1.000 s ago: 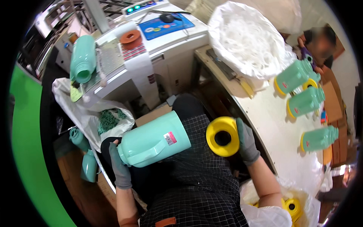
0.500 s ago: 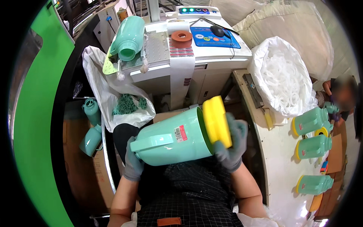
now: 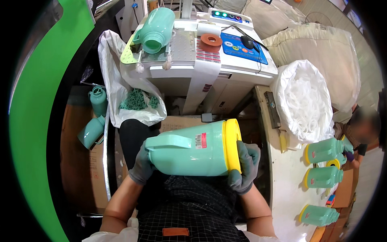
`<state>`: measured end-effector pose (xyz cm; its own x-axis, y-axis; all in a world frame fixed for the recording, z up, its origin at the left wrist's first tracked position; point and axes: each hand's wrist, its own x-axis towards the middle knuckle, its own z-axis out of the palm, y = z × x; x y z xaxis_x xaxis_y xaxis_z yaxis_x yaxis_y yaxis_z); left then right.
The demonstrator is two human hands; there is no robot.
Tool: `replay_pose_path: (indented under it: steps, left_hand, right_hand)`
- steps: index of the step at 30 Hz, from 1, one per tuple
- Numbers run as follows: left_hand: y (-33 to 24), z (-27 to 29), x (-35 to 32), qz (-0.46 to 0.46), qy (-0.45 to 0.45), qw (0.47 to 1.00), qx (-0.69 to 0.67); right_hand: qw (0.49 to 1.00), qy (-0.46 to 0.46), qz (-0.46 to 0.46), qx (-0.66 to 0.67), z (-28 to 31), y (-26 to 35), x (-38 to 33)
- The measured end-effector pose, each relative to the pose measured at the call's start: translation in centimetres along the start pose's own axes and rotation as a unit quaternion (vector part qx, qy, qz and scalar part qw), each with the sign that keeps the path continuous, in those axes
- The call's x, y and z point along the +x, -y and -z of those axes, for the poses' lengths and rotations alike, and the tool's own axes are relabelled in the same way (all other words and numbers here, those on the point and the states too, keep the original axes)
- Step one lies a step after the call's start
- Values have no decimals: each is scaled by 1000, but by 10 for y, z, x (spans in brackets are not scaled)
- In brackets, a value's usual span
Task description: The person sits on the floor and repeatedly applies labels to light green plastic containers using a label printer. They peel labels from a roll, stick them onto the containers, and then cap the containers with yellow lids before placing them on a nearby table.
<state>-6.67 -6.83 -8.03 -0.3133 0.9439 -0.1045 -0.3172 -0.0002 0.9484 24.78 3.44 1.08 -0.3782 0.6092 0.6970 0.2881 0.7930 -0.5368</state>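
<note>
A mint-green jug body (image 3: 207,161) with a side handle and a small label lies sideways over my lap. Around its neck end, at the left, the fingers of my gloved left hand (image 3: 141,166) are closed. A yellow base cap (image 3: 230,147) covers the jug's wide right end, its rim against the green edge. My gloved right hand (image 3: 246,169) grips this cap from the right, thumb below and fingers at its outer face. The jug's inside is hidden.
Ahead stands a white machine (image 3: 173,71) bearing another green jug (image 3: 159,26), an orange tape roll (image 3: 211,42) and a mouse (image 3: 246,41). White sacks hold green scraps (image 3: 135,99) and clear rings (image 3: 302,99). Jugs with yellow bases (image 3: 322,177) line the right table, near a co-worker (image 3: 342,131).
The yellow cap, held tilted beside the jug's open end before, now sits on that end. My right hand has moved left and down with it. The whole view has shifted slightly.
</note>
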Motion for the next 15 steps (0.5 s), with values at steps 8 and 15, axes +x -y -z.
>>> replay_pose_path:
  steps: [8,15]
  left_hand:
    - [13,33,1,-68,-81,992,75]
    - [-69,-23,-8,-129,-131,950,252]
  right_hand:
    - [989,-33,-118,82,-15,17,-4]
    - [933,-136,-233,236,-31,6,-17]
